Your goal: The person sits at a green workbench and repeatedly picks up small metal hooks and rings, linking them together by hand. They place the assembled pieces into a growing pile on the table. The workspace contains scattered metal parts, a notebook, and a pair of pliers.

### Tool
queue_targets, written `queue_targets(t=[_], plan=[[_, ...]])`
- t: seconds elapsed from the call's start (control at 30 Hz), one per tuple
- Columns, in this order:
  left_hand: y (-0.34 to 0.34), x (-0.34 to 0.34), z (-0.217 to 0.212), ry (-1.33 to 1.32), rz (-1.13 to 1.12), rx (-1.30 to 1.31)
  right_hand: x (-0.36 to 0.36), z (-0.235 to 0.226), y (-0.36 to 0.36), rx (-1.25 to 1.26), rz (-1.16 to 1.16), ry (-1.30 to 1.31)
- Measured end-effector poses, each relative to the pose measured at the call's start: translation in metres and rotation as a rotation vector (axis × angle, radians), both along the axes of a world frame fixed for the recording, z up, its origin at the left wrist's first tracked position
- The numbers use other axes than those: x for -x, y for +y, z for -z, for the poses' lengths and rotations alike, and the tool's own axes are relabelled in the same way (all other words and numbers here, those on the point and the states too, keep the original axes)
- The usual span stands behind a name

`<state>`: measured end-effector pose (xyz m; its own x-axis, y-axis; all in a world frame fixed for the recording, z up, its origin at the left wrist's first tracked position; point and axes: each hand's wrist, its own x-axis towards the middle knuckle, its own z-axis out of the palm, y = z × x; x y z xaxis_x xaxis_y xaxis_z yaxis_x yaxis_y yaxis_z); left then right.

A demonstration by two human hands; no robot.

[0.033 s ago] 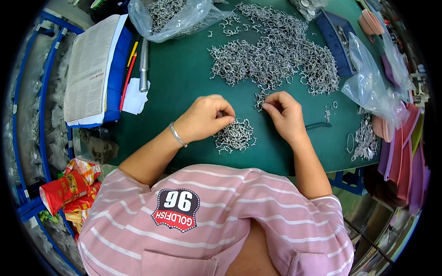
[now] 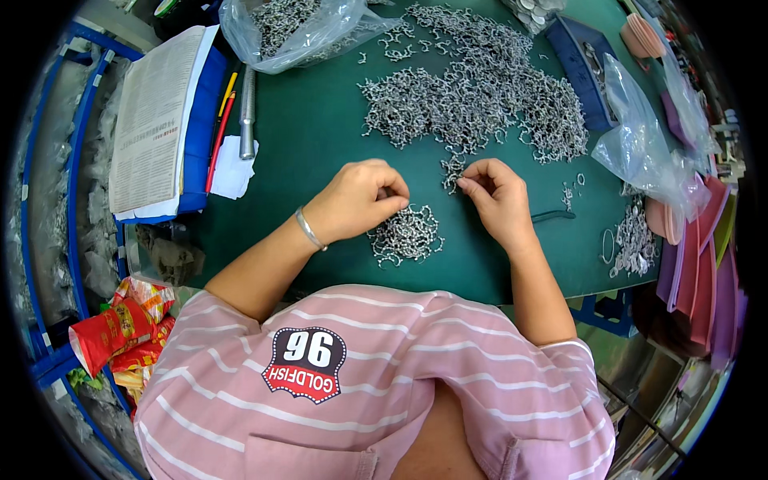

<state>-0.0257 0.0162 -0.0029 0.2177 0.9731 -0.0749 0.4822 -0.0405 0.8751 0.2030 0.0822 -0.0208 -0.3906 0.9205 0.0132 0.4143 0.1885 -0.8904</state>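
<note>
One left hand (image 2: 358,200), one right hand (image 2: 498,200)—fingers (image 2: 394,181) narrow, grip unclear—by two small heaps (image 2: 406,234).

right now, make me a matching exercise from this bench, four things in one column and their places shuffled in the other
Things:
1. left hand
2. metal rod
3. right hand
4. blue tray

Places:
A. lying beside the red pencil
B. fingers at the small cluster just below the large heap
C. to the right of the large heap
D. fingers at the far edge of the near pile of metal pieces

Pairs: 1-D, 2-A, 3-B, 4-C
</note>
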Motion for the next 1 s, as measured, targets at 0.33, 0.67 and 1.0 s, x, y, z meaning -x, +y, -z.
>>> queue_targets(t=[0.33,0.67,1.0], plan=[[0.038,-0.044,0.023,0.238,0.067,-0.391,-0.013,-0.005,-0.009,-0.01,0.065,-0.003],[0.03,-0.047,0.001,-0.312,0.0,0.033,-0.01,-0.006,-0.022,0.459,0.085,0.515],[0.009,-0.045,-0.002,-0.277,-0.106,-0.176,0.006,0.004,-0.016,-0.259,0.064,-0.062]])
